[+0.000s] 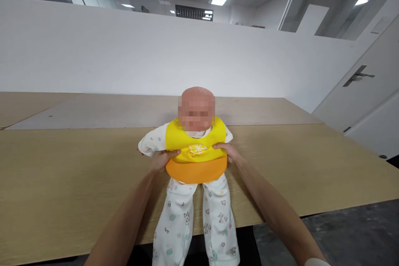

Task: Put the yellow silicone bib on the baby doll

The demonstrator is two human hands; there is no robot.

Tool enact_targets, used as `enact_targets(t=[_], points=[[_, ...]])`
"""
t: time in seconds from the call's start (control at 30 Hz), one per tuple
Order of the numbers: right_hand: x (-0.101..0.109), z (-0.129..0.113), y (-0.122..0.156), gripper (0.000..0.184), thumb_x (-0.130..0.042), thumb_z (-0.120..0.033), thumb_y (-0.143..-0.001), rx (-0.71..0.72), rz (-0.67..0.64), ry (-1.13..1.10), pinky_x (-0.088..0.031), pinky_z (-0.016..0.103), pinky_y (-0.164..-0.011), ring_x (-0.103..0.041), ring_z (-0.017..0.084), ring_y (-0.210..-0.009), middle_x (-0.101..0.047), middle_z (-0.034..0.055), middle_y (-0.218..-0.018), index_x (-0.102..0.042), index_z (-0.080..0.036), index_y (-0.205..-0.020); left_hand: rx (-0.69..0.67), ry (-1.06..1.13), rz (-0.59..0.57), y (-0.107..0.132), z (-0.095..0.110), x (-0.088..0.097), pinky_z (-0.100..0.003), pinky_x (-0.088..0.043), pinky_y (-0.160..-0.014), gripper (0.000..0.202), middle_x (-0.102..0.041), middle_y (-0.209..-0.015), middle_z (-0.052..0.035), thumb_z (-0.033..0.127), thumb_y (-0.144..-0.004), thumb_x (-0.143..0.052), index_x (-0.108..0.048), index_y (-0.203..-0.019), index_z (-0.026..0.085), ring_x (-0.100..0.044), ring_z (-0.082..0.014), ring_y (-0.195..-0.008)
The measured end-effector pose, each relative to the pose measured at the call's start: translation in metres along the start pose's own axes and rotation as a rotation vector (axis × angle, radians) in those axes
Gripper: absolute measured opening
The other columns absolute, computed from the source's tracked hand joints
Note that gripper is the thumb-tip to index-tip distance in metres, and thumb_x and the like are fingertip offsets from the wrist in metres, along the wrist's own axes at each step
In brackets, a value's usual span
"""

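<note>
A white partition wall [156, 50] rises behind a pale wood-grain tabletop [56, 174], and a white door [374, 104] with a lever handle [358, 76] stands off to the right. A baby doll [197, 106] is at the middle of the tabletop's near edge. Its long axis runs straight out from the person, with the head toward the far edge and the legs in a white printed sleepsuit [190, 216] hanging down past the near edge. Whether its seat touches the tabletop cannot be told. A yellow and orange bib [196, 153] covers its chest, with the orange pocket [196, 171] at the bottom. The left hand [162, 160] and right hand [227, 152] are both clenched around the doll's torso, one at each side. Their fingers press over the bib's lower yellow part, and neither hand is nearer the doll than the other, with the pocket just below them.
</note>
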State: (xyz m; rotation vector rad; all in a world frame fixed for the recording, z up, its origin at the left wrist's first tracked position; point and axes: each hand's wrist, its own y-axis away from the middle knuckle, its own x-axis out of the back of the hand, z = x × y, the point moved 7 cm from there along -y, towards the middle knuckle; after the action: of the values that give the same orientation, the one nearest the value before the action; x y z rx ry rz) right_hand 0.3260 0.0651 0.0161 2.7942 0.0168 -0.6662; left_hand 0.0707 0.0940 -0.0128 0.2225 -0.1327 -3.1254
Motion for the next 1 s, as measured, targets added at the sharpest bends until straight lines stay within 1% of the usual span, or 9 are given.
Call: enact_targets(t=[0.1, 0.27, 0.37, 0.5, 0.63, 0.73, 0.87, 0.93, 1.0], points=[[-0.001, -0.001, 0.001, 0.055, -0.076, -0.011, -0.04, -0.003, 0.007, -0.004, -0.054, 0.038, -0.091, -0.068, 0.027, -0.1, -0.074, 0.0046, -0.098, -0.069, -0.018, -0.095, -0.02, 0.008, -0.012, 0.0, 0.001, -0.001, -0.043, -0.053, -0.095, 0.071, -0.068, -0.123, -0.0083, 0.035, -0.045, -0.09, -0.07, -0.112, 0.022, -0.063, -0.0343, -0.114], [-0.002, -0.001, 0.002, 0.049, -0.074, -0.012, -0.042, -0.009, 0.008, 0.004, -0.055, 0.036, -0.089, -0.069, 0.026, -0.096, -0.075, 0.0048, -0.096, -0.071, -0.017, -0.09, 0.009, 0.061, -0.036, 0.006, 0.004, -0.007, -0.04, -0.055, -0.092, 0.063, -0.069, -0.122, -0.0088, 0.032, -0.047, -0.09, -0.071, -0.106, 0.021, -0.064, -0.0326, -0.112], [-0.002, 0.0, 0.002, 0.047, -0.074, -0.013, -0.043, -0.007, 0.0, 0.014, -0.055, 0.036, -0.087, -0.07, 0.026, -0.094, -0.075, 0.0054, -0.097, -0.072, -0.017, -0.09, 0.016, 0.042, -0.033, 0.01, 0.009, -0.009, -0.039, -0.056, -0.091, 0.06, -0.07, -0.119, -0.0093, 0.031, -0.047, -0.09, -0.072, -0.104, 0.021, -0.065, -0.0318, -0.11], [-0.001, 0.003, 0.001, 0.046, -0.073, -0.016, -0.045, -0.005, -0.011, 0.029, -0.056, 0.035, -0.084, -0.07, 0.026, -0.09, -0.075, 0.0045, -0.094, -0.071, -0.018, -0.092, 0.096, 0.022, -0.017, 0.016, 0.012, -0.012, -0.04, -0.056, -0.09, 0.054, -0.072, -0.114, -0.0114, 0.029, -0.044, -0.09, -0.073, -0.095, 0.019, -0.066, -0.0336, -0.108], [0.001, 0.004, -0.002, 0.046, -0.073, -0.015, -0.046, 0.019, 0.035, 0.034, -0.055, 0.034, -0.083, -0.07, 0.026, -0.091, -0.075, 0.0022, -0.086, -0.07, -0.019, -0.091, 0.163, 0.056, 0.005, 0.019, 0.012, -0.017, -0.041, -0.056, -0.089, 0.045, -0.075, -0.103, -0.0126, 0.023, -0.042, -0.088, -0.073, -0.084, 0.016, -0.067, -0.0351, -0.105], [0.002, 0.003, -0.002, 0.049, -0.074, -0.014, -0.046, 0.071, 0.053, 0.025, -0.055, 0.036, -0.085, -0.07, 0.027, -0.094, -0.075, 0.0025, -0.094, -0.069, -0.019, -0.094, 0.192, 0.086, -0.014, 0.019, 0.008, -0.019, -0.041, -0.057, -0.088, 0.042, -0.075, -0.103, -0.0127, 0.023, -0.044, -0.087, -0.074, -0.084, 0.016, -0.067, -0.035, -0.105], [-0.001, 0.001, -0.001, 0.065, -0.077, -0.014, -0.043, 0.125, -0.006, -0.014, -0.055, 0.04, -0.089, -0.068, 0.029, -0.103, -0.071, 0.0047, -0.111, -0.066, -0.02, -0.107, 0.201, 0.149, -0.046, 0.017, 0.002, -0.022, -0.042, -0.058, -0.085, 0.046, -0.074, -0.104, -0.0147, 0.023, -0.044, -0.088, -0.074, -0.086, 0.014, -0.069, -0.0361, -0.1], [0.002, 0.002, -0.001, 0.065, -0.078, -0.012, -0.041, 0.099, 0.017, -0.005, -0.055, 0.04, -0.091, -0.067, 0.03, -0.105, -0.072, 0.0057, -0.11, -0.066, -0.019, -0.104, 0.197, 0.183, -0.057, 0.018, 0.001, -0.024, -0.043, -0.059, -0.084, 0.047, -0.074, -0.102, -0.0155, 0.022, -0.043, -0.088, -0.073, -0.087, 0.013, -0.069, -0.0363, -0.099], [0.006, 0.004, -0.001, 0.062, -0.079, -0.012, -0.039, 0.061, 0.041, 0.018, -0.055, 0.041, -0.091, -0.067, 0.031, -0.105, -0.073, 0.0057, -0.105, -0.067, -0.018, -0.099, 0.179, 0.223, -0.045, 0.018, 0.003, -0.024, -0.043, -0.058, -0.086, 0.05, -0.074, -0.106, -0.0148, 0.019, -0.042, -0.089, -0.073, -0.089, 0.015, -0.069, -0.0357, -0.102]])
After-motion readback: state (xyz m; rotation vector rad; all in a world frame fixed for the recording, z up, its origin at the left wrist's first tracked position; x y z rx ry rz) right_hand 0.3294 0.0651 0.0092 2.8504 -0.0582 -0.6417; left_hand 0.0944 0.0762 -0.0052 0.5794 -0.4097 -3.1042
